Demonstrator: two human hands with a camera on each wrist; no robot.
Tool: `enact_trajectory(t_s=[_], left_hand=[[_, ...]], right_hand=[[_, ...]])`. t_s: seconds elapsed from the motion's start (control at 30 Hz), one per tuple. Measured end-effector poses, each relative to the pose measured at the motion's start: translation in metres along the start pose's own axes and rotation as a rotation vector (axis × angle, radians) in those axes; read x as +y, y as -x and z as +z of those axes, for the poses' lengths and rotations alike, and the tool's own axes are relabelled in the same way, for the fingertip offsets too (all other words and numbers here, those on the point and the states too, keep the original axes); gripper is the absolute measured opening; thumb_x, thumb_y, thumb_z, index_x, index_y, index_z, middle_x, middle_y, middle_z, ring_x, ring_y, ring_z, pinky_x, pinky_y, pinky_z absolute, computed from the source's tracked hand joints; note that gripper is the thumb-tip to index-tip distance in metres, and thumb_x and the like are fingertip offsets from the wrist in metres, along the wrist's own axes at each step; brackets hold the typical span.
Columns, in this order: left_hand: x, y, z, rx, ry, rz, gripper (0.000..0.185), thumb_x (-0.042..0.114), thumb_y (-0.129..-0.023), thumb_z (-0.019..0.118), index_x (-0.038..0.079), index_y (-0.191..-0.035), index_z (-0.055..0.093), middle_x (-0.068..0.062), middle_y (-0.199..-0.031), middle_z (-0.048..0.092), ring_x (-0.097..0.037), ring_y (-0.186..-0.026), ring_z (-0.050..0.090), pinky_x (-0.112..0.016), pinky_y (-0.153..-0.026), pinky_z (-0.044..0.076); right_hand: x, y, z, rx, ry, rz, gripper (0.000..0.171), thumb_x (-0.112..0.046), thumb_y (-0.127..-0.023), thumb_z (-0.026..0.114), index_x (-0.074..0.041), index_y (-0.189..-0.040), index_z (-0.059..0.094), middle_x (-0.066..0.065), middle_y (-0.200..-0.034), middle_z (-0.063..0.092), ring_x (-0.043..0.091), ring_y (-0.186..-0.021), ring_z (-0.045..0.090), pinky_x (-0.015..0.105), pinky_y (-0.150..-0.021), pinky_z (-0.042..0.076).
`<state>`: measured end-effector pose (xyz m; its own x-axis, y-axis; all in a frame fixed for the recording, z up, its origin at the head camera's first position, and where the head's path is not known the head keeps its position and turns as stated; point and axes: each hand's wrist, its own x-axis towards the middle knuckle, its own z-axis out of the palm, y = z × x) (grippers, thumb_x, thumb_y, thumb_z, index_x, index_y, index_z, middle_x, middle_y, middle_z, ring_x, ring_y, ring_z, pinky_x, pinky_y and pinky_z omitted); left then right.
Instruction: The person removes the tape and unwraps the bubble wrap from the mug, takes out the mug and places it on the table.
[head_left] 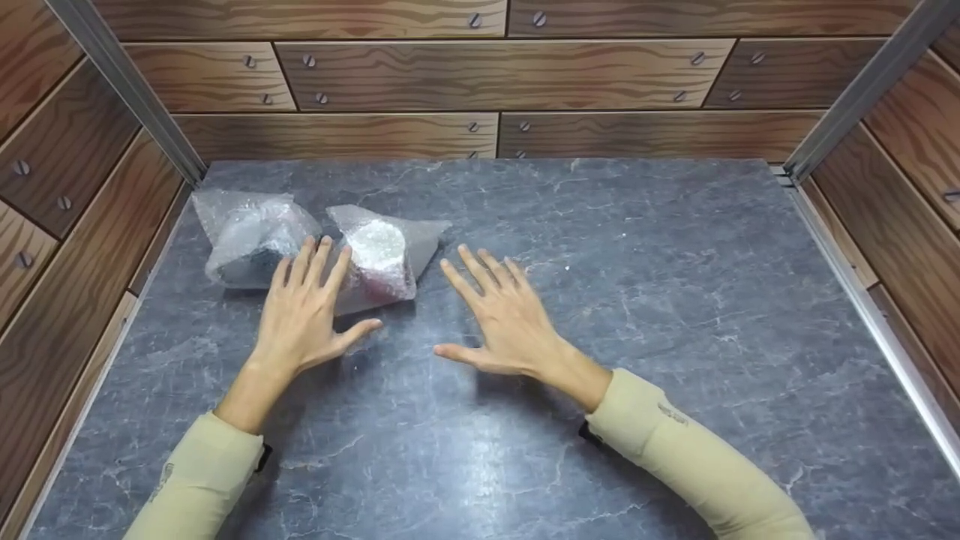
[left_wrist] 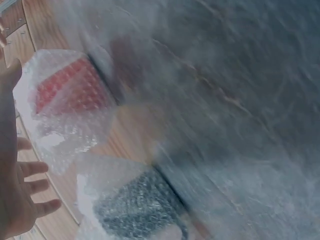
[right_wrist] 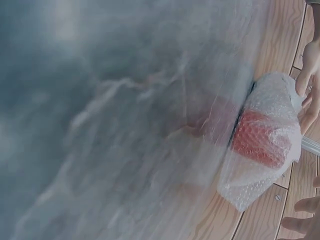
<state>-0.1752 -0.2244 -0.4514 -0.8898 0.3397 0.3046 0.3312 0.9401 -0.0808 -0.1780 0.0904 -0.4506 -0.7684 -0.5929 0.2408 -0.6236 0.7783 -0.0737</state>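
Note:
Two bubble-wrapped objects stand side by side at the left of the grey marbled table. The left bundle (head_left: 255, 232) shows something dark through the wrap, seen larger in the left wrist view as a dark bubble-wrapped shape (left_wrist: 142, 205). Beside it, the other bundle (head_left: 379, 247) has a shiny pale top and a red part, plain as a red patch (right_wrist: 262, 137) in the right wrist view. My left hand (head_left: 300, 319), fingers straight and thumb out, overlaps the near edges of both. Right of the red bundle, my right hand (head_left: 510, 319) spreads its fingers and holds nothing.
Wood-patterned panels (head_left: 502, 75) wall the table (head_left: 675, 315) at the back and both sides. Metal posts (head_left: 135, 90) rise at the back corners. A metal rail (head_left: 877, 337) follows the right edge. Small white specks lie right of centre.

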Motion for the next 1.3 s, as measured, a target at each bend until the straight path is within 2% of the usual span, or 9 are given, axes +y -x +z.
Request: enact_trajectory(t_s=[0.17, 0.4, 0.7, 0.9, 1.07, 1.17, 1.3], left_hand=[[-0.004, -0.003, 0.005, 0.024, -0.023, 0.02, 0.111, 0.082, -0.085, 0.059, 0.007, -0.164, 0.035, -0.025, -0.167, 0.039, -0.045, -0.155, 0.038, -0.064, -0.123, 0.037], [-0.007, -0.012, 0.009, 0.048, -0.05, 0.045, 0.11, 0.081, -0.087, 0.059, 0.006, -0.163, 0.035, -0.024, -0.163, 0.045, -0.045, -0.151, 0.044, -0.063, -0.122, 0.039], [-0.01, -0.018, 0.016, 0.11, -0.06, 0.065, 0.107, 0.077, -0.087, 0.063, 0.004, -0.161, 0.036, -0.025, -0.157, 0.051, -0.044, -0.144, 0.049, -0.062, -0.118, 0.042], [-0.011, -0.024, 0.016, 0.097, -0.069, 0.076, 0.101, 0.073, -0.088, 0.066, 0.009, -0.161, 0.039, -0.024, -0.155, 0.052, -0.045, -0.142, 0.05, -0.063, -0.117, 0.043], [-0.01, -0.028, 0.018, 0.091, -0.076, 0.091, 0.101, 0.071, -0.088, 0.068, 0.008, -0.161, 0.039, -0.025, -0.152, 0.054, -0.045, -0.14, 0.051, -0.062, -0.115, 0.044], [-0.011, -0.028, 0.02, 0.115, -0.093, 0.106, 0.099, 0.07, -0.088, 0.069, 0.007, -0.159, 0.042, -0.025, -0.15, 0.056, -0.045, -0.138, 0.053, -0.061, -0.113, 0.046], [-0.012, -0.028, 0.023, 0.186, -0.123, 0.131, 0.092, 0.066, -0.087, 0.073, 0.007, -0.153, 0.049, -0.024, -0.143, 0.06, -0.044, -0.129, 0.057, -0.059, -0.107, 0.05]], right_hand=[[-0.004, -0.009, 0.005, -0.004, -0.028, -0.02, 0.107, -0.085, -0.09, 0.049, -0.02, -0.17, 0.019, 0.013, -0.177, 0.021, 0.039, -0.16, 0.032, 0.062, -0.13, 0.028], [-0.002, -0.027, 0.012, -0.003, -0.007, -0.029, 0.106, -0.083, -0.091, 0.049, -0.02, -0.17, 0.02, 0.013, -0.176, 0.025, 0.038, -0.159, 0.035, 0.06, -0.13, 0.03], [0.0, -0.047, 0.018, -0.003, 0.007, -0.067, 0.102, -0.079, -0.094, 0.051, -0.018, -0.169, 0.021, 0.015, -0.173, 0.032, 0.039, -0.155, 0.04, 0.059, -0.127, 0.037], [-0.006, -0.059, 0.017, -0.034, 0.013, -0.082, 0.097, -0.076, -0.096, 0.052, -0.019, -0.169, 0.023, 0.015, -0.173, 0.031, 0.039, -0.155, 0.04, 0.057, -0.127, 0.037], [-0.011, -0.071, 0.018, -0.035, 0.037, -0.095, 0.092, -0.072, -0.097, 0.054, -0.018, -0.168, 0.027, 0.015, -0.172, 0.033, 0.04, -0.152, 0.044, 0.055, -0.124, 0.042], [-0.013, -0.077, 0.02, -0.03, 0.044, -0.095, 0.09, -0.068, -0.098, 0.057, -0.019, -0.167, 0.029, 0.015, -0.171, 0.035, 0.039, -0.15, 0.045, 0.055, -0.123, 0.043], [-0.015, -0.082, 0.025, -0.03, 0.05, -0.086, 0.086, -0.063, -0.1, 0.059, -0.019, -0.167, 0.029, 0.014, -0.171, 0.035, 0.038, -0.15, 0.046, 0.054, -0.122, 0.045]])
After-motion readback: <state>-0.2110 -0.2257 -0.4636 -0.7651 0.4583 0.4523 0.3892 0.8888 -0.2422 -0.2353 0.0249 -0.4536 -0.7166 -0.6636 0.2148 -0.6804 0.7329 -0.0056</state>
